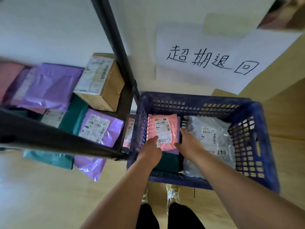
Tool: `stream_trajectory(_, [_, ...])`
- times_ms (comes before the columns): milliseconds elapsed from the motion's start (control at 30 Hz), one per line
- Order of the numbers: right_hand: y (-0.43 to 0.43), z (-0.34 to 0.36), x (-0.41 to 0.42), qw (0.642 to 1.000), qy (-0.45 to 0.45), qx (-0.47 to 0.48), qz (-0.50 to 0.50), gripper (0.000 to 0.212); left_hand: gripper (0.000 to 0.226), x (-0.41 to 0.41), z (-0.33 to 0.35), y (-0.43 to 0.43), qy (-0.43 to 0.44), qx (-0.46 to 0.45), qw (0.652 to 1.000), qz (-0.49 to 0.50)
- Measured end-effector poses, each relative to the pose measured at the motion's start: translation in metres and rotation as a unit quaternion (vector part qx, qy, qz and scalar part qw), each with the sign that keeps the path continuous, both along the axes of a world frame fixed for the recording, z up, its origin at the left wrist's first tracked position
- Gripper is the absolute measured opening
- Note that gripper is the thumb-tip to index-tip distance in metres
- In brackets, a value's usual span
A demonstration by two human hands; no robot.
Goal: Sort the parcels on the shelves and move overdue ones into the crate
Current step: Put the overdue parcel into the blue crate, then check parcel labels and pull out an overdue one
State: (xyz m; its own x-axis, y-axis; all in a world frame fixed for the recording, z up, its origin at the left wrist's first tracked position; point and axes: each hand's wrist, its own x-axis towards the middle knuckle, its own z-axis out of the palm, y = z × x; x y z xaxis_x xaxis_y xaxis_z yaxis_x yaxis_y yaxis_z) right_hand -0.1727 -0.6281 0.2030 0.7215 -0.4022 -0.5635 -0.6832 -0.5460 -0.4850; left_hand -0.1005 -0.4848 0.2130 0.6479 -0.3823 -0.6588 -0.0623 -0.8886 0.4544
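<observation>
Forearms reach into blue crate [189, 104]: left hand [152, 147] pinches pink parcel [162, 129] at lower-left corner, right hand [189, 143] lays straight fingers along its right edge, parcel lying on green parcel [166, 162]; judged light, soft, slick, so best held by opposite edges.

Both bare forearms extended forward and downward, converging. Left hand [151, 148] pinches the near-left corner of the pink parcel [162, 129]; right hand [189, 144], fingers straight, touches its right edge
</observation>
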Motion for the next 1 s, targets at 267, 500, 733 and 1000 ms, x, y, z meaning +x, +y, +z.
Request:
stream_trajectory(267, [0.026, 0.074, -0.026, 0.999, -0.032, -0.031, -0.03, 0.061, 0.048, -0.024, 0.052, 0.029, -0.017, -0.035, 0.997, -0.069])
stream_trajectory(500, [0.096, 0.117, -0.03, 0.991, -0.069, -0.081, -0.081, 0.064, 0.039, -0.02, 0.095, 0.098, -0.024, -0.091, 0.99, -0.109])
stream_trajectory(733, [0.184, 0.131, -0.027, 0.981, -0.087, -0.089, -0.15, 0.028, 0.034, -0.002, 0.12, 0.177, -0.068, -0.124, 0.984, -0.112])
stream_trajectory(1000, [0.234, 0.141, -0.014, 0.983, -0.122, -0.031, -0.13, 0.024, 0.034, 0.028, 0.137, 0.225, -0.11, -0.156, 0.981, -0.02])
